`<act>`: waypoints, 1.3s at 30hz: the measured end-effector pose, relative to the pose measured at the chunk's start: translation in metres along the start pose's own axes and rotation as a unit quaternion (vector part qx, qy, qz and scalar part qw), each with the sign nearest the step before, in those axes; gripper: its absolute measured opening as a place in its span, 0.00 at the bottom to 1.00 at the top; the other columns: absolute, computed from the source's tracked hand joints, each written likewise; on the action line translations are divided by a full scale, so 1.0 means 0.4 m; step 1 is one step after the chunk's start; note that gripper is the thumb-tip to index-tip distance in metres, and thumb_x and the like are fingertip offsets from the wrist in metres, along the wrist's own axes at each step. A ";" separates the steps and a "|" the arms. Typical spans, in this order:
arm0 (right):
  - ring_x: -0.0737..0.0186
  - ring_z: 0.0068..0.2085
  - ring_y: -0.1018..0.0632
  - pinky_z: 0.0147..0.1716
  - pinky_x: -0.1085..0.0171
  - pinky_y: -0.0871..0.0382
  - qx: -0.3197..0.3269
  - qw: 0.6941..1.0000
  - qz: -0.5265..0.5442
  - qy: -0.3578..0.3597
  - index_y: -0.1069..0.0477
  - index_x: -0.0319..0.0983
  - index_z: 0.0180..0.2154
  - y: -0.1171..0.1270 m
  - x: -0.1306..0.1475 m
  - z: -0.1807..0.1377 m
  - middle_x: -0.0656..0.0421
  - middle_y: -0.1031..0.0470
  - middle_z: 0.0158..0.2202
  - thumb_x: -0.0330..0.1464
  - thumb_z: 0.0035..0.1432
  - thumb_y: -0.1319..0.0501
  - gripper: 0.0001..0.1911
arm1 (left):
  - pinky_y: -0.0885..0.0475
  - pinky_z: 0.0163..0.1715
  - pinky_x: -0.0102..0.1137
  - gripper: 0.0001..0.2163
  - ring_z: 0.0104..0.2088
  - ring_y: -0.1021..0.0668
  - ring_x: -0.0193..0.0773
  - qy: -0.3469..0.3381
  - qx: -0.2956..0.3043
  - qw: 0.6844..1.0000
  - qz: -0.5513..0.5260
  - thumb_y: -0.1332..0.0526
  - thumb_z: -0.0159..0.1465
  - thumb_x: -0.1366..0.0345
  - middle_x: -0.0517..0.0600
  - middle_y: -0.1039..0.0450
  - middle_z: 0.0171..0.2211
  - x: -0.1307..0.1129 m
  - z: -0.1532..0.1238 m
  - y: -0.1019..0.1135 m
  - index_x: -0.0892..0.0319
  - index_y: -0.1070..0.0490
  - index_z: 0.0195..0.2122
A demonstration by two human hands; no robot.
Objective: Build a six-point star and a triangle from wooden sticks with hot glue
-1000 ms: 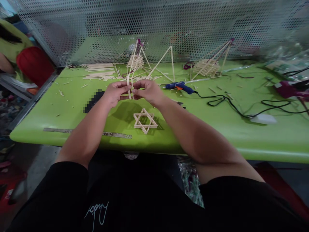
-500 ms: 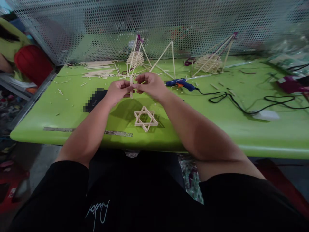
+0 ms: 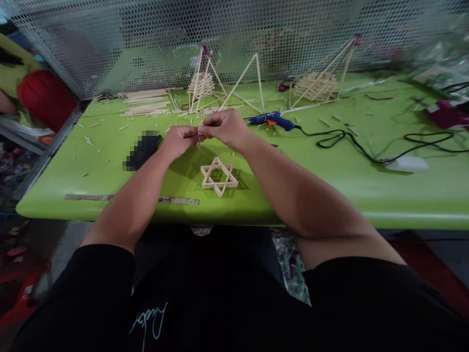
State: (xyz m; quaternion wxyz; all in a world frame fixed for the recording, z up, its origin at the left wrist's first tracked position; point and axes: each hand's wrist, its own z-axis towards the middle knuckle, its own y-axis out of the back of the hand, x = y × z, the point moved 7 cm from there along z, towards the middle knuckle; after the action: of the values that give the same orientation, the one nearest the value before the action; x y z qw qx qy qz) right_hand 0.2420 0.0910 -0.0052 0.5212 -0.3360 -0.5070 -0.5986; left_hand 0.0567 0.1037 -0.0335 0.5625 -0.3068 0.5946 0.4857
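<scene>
Between my two hands is a small bundle of thin wooden sticks [image 3: 198, 144], held upright and mostly hidden by fingers. My left hand [image 3: 180, 139] is closed on its middle, thumb against fingertips. My right hand [image 3: 224, 127] pinches the bundle's upper part from the other side. Just below the hands a six-pointed star of layered wooden sticks [image 3: 219, 185] lies flat on the green table [image 3: 330, 195]. To the right of my right hand rests a blue glue gun [image 3: 273, 119] with an orange trigger.
Along the back stand stick frames with stacked bodies [image 3: 201, 85] [image 3: 315, 87]. Loose sticks [image 3: 144, 100] lie at back left. A black cord [image 3: 340, 139] trails right past a white block [image 3: 407, 164]. A dark object [image 3: 144, 151] and a metal ruler [image 3: 179, 200] lie left. Mesh [image 3: 234, 34] rises behind.
My right hand has moved from beside the bundle onto its upper part, covering more of it. The view has shifted slightly, and the star and glue gun stay in place.
</scene>
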 end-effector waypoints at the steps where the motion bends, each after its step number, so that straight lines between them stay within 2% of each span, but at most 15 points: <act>1: 0.55 0.35 0.18 0.37 0.56 0.13 0.001 1.000 0.009 -0.004 0.14 0.45 0.31 -0.001 -0.002 0.001 0.57 0.14 0.32 0.42 0.52 0.09 0.18 | 0.17 0.49 0.35 0.14 0.43 0.10 0.43 0.001 0.002 1.000 0.000 0.12 0.59 0.56 0.55 0.08 0.42 0.002 0.001 0.000 0.57 0.08 0.39; 10: 0.61 0.32 0.17 0.35 0.61 0.12 0.007 0.996 0.073 -0.047 0.13 0.40 0.32 -0.006 -0.018 0.002 0.57 0.15 0.29 0.32 0.51 0.08 0.16 | 0.17 0.50 0.34 0.12 0.40 0.11 0.40 0.019 -0.002 1.000 -0.012 0.12 0.58 0.62 0.52 0.09 0.39 0.024 0.012 -0.004 0.58 0.10 0.36; 14: 0.62 0.31 0.18 0.34 0.62 0.12 0.007 0.995 0.085 -0.047 0.12 0.40 0.32 -0.011 -0.018 0.002 0.57 0.15 0.28 0.34 0.50 0.08 0.16 | 0.16 0.51 0.34 0.12 0.41 0.10 0.41 0.040 -0.007 0.999 -0.026 0.12 0.58 0.64 0.52 0.09 0.38 0.023 0.008 -0.007 0.59 0.11 0.35; 18: 0.65 0.29 0.20 0.34 0.64 0.14 0.006 0.991 0.112 -0.067 0.16 0.41 0.31 -0.023 -0.028 0.003 0.60 0.17 0.27 0.36 0.54 0.09 0.18 | 0.12 0.54 0.42 0.15 0.44 0.08 0.47 0.077 0.005 0.995 -0.057 0.11 0.59 0.62 0.56 0.09 0.39 0.009 -0.007 -0.016 0.59 0.13 0.37; 23: 0.68 0.24 0.26 0.25 0.66 0.24 0.022 0.985 0.128 -0.113 0.18 0.41 0.31 -0.026 -0.040 0.002 0.61 0.20 0.25 0.35 0.62 0.13 0.17 | 0.08 0.55 0.51 0.14 0.49 0.06 0.56 0.131 0.033 0.986 -0.099 0.11 0.60 0.63 0.58 0.08 0.40 -0.009 -0.021 -0.028 0.58 0.13 0.38; 26: 0.70 0.23 0.29 0.22 0.67 0.30 0.020 0.984 0.123 -0.130 0.17 0.40 0.32 -0.019 -0.037 -0.001 0.61 0.22 0.25 0.36 0.63 0.13 0.16 | 0.08 0.56 0.52 0.12 0.52 0.06 0.57 0.147 0.040 0.981 -0.119 0.12 0.62 0.65 0.59 0.08 0.43 -0.016 -0.023 -0.032 0.59 0.12 0.40; 31: 0.69 0.23 0.31 0.20 0.67 0.33 0.014 0.983 0.128 -0.127 0.16 0.40 0.32 -0.017 -0.023 -0.005 0.62 0.23 0.23 0.38 0.60 0.11 0.17 | 0.08 0.57 0.51 0.10 0.53 0.06 0.56 0.159 0.043 0.977 -0.138 0.14 0.65 0.67 0.59 0.08 0.45 -0.019 -0.028 -0.035 0.59 0.12 0.40; 36: 0.71 0.22 0.34 0.19 0.67 0.38 0.013 0.983 0.125 -0.133 0.16 0.40 0.30 -0.022 -0.021 -0.007 0.63 0.26 0.21 0.39 0.60 0.11 0.18 | 0.09 0.58 0.52 0.08 0.52 0.06 0.56 0.164 0.033 0.975 -0.143 0.15 0.66 0.70 0.58 0.08 0.42 -0.019 -0.033 -0.035 0.60 0.12 0.38; 39: 0.72 0.22 0.34 0.18 0.68 0.38 0.029 0.986 0.118 -0.115 0.19 0.41 0.29 -0.022 -0.012 -0.007 0.64 0.27 0.21 0.42 0.59 0.10 0.22 | 0.08 0.57 0.50 0.07 0.49 0.06 0.54 0.167 0.023 0.976 -0.141 0.16 0.66 0.71 0.58 0.08 0.41 -0.021 -0.035 -0.035 0.60 0.12 0.38</act>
State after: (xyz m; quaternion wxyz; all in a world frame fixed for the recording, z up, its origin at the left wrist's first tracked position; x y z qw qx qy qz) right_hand 0.2352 0.0890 -0.0127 0.5357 -0.4450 -0.5373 -0.4756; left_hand 0.0659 0.0846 -0.0302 0.5251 -0.4510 0.6421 0.3295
